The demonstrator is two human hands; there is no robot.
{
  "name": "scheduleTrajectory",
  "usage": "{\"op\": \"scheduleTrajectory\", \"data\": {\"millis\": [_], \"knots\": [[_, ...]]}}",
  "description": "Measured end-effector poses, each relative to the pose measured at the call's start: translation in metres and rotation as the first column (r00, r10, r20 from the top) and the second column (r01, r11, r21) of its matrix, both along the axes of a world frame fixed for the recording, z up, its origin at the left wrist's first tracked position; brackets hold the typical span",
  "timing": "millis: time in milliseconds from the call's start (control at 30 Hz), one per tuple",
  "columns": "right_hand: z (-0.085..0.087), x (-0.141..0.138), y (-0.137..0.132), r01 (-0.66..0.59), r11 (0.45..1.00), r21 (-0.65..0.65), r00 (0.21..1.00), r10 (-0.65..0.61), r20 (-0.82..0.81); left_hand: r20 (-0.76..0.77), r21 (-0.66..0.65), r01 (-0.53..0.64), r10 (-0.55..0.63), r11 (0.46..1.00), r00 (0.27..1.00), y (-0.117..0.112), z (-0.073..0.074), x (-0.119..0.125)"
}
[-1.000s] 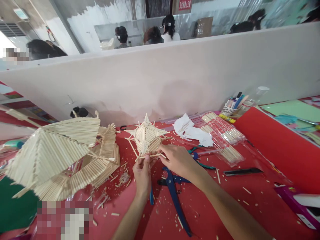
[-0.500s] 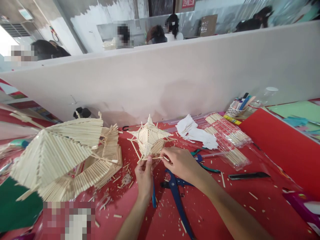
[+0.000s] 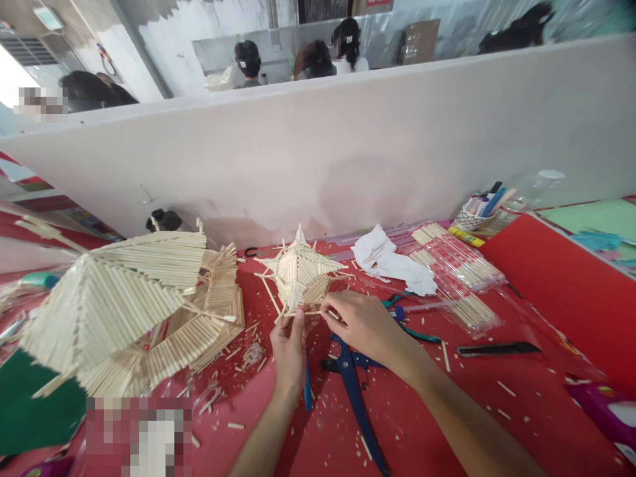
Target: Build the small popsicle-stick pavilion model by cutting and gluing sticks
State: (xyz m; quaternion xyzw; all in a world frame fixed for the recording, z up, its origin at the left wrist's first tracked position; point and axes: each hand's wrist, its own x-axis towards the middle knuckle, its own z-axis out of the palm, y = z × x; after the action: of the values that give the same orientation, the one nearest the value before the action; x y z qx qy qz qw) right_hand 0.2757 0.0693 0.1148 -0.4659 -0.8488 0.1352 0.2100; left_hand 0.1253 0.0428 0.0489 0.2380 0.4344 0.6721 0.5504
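Red tabletop (image 3: 546, 411), lit evenly. Long pale partition (image 3: 278, 152) stood along its far side, top edge slanting up to the right, with a soft shadow (image 3: 358, 192) on its face. Behind: back wall (image 3: 218, 23) with patchy white over grey, unfinished look. Grey upright (image 3: 139, 50) leaned in view at left; slatted vent (image 3: 30, 52) left of that. Dark panel (image 3: 322, 10) at top center, cardboard box (image 3: 421, 41) below right. Glare (image 3: 7, 79) at far left edge was blown out, possibly a window or doorway, couldn't tell.
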Motion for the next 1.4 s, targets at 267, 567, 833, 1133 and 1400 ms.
{"op": "scheduleTrajectory", "data": {"millis": [267, 567, 833, 1133, 1400], "knots": [[-0.001, 0.0, 0.001, 0.008, 1.0, 0.019, 0.999, -0.008, 0.037, 0.004, 0.005, -0.013, 0.013, 1.0, 1.0, 0.003, -0.001, -0.001], [-0.003, 0.001, 0.001, 0.019, 0.999, 0.037, 0.999, -0.021, 0.046, -0.002, -0.003, 0.024, -0.024, 1.0, 1.0, 0.005, -0.004, -0.006], [0.001, -0.001, 0.002, 0.016, 0.996, 0.089, 0.995, -0.024, 0.093, -0.019, -0.032, 0.032, -0.033, 0.999, 0.999, 0.004, -0.005, -0.006], [0.001, 0.0, 0.002, 0.013, 0.997, 0.079, 0.998, -0.018, 0.056, -0.135, -0.037, 0.068, -0.072, 0.997, 0.988, 0.006, -0.011, -0.013], [-0.001, -0.004, 0.0, 0.019, 0.998, 0.053, 0.999, -0.021, 0.034, -0.147, 0.002, 0.106, -0.104, 0.994, 0.984, 0.002, -0.017, -0.009]]}}
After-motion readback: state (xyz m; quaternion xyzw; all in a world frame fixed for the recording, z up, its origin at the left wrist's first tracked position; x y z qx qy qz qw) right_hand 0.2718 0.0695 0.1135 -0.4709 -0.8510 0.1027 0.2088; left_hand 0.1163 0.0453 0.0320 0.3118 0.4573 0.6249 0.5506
